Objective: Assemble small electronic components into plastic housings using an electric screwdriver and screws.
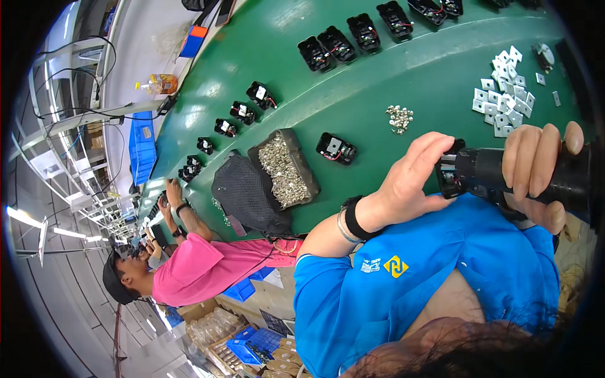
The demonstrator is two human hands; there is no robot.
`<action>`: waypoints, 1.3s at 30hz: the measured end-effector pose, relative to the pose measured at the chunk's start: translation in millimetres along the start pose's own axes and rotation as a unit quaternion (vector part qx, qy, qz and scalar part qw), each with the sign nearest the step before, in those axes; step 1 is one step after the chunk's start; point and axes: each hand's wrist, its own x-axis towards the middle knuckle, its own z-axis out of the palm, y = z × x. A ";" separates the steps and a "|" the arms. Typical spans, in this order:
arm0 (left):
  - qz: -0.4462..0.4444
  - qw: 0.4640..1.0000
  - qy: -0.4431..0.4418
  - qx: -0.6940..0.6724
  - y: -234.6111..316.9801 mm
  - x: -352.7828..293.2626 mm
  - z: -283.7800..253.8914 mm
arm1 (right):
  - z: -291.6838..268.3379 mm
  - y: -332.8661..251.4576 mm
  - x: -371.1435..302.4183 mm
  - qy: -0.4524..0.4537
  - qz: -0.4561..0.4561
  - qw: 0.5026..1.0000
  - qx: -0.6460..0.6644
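The left hand (pixel 403 186) is clamped on a small black housing (pixel 449 181), fingers and thumb bracketing it in front of the blue shirt (pixel 416 264), near the desk (pixel 365 201) edge. The right hand (pixel 535 167) is wrapped around a black cylindrical driver (pixel 485 167), its nose up against the housing. The step in hand looks like fastening; the contact point is hidden. The next move probably calls for a steady housing and a square push, with loose screws (pixel 399 118) and square metal plates (pixel 504 101) within reach.
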 end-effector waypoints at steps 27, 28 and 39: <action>-0.252 0.830 0.099 0.487 -99.0 16.7 -204.7 | -10.0 -17.2 -10.9 0.102 0.025 0.994 -0.024; -0.292 0.823 0.081 0.481 -108.5 20.0 -209.6 | -7.7 -15.2 -10.9 0.101 0.019 0.994 -0.023; -0.092 0.874 -0.024 0.476 -56.2 21.6 -140.7 | -21.5 -15.2 -17.0 0.087 0.036 0.993 -0.069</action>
